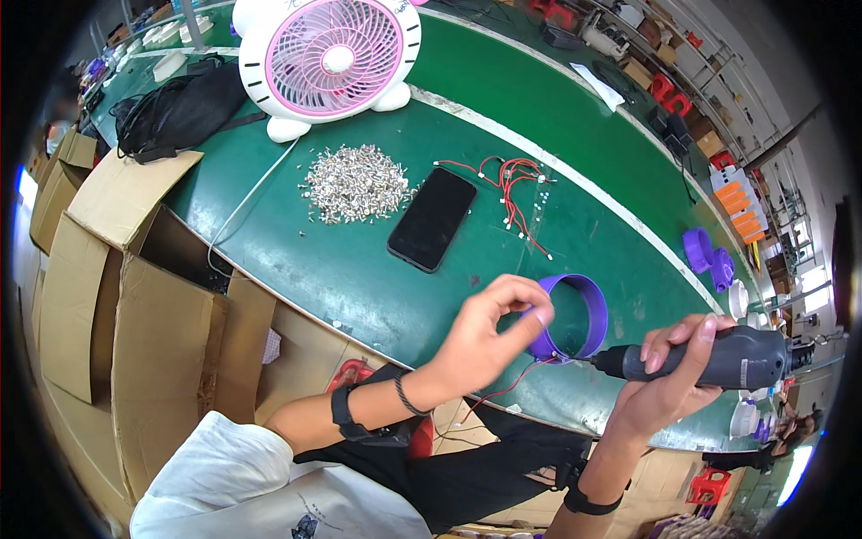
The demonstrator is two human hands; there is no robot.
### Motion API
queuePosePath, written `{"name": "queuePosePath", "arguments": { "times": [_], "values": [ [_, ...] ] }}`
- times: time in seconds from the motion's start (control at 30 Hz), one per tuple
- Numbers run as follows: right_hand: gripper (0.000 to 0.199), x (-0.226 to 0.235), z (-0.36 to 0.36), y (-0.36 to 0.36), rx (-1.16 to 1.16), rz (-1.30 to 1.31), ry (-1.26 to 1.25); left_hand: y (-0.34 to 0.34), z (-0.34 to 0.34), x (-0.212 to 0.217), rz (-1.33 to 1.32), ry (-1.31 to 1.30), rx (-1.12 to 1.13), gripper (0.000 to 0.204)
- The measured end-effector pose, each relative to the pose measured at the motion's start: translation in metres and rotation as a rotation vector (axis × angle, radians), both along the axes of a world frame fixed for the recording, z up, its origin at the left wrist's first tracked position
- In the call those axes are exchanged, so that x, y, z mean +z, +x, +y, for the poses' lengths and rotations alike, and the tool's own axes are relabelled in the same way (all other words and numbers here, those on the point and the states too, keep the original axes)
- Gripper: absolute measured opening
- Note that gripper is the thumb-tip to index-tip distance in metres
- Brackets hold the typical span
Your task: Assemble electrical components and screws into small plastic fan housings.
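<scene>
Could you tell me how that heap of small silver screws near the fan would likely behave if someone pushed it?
The heap of screws would probably scatter rather than slide as one, since the pieces lie loose with strays around its edge. Being small and metallic-looking, single pieces may roll across the smooth green table, perhaps toward the black phone beside it.

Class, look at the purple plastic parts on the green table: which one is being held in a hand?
The large purple ring, pinched by the left hand near the table's front edge. The smaller purple parts lie untouched at the right.
</scene>
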State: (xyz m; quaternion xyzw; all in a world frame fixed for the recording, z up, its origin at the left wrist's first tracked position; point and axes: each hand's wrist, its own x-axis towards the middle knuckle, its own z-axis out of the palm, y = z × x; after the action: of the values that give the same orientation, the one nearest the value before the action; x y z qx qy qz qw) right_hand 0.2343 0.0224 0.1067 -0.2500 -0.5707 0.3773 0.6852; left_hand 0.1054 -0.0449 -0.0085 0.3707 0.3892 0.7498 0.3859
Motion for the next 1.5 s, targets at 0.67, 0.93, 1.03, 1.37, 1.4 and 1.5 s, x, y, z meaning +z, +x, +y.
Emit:
{"name": "queuePosePath", "arguments": {
  "times": [0.67,0.93,1.03,1.37,1.4,1.5],
  "values": [
    [0.016,-0.012,0.001,-0.014,0.024,-0.064,-0.011,0.016,-0.002,-0.017,0.604,-0.041,-0.066,0.025],
    [0.016,-0.01,0.0,-0.016,-0.003,-0.062,-0.001,0.017,0.0,-0.016,0.64,-0.067,-0.048,0.019],
    [0.016,-0.008,0.001,-0.011,0.016,-0.067,0.015,0.019,0.001,-0.014,0.626,-0.063,-0.034,0.017],
    [0.041,-0.004,0.014,0.04,0.07,0.024,0.105,-0.002,-0.002,-0.011,0.27,-0.084,-0.035,0.012],
    [0.046,-0.012,0.016,0.04,0.029,-0.016,0.035,-0.011,-0.003,-0.009,0.088,-0.111,-0.066,0.011],
    [0.061,-0.072,0.029,0.063,-0.07,-0.192,-0.259,-0.07,-0.006,0.005,0.144,-0.101,0.199,0.016]
  ]
}}
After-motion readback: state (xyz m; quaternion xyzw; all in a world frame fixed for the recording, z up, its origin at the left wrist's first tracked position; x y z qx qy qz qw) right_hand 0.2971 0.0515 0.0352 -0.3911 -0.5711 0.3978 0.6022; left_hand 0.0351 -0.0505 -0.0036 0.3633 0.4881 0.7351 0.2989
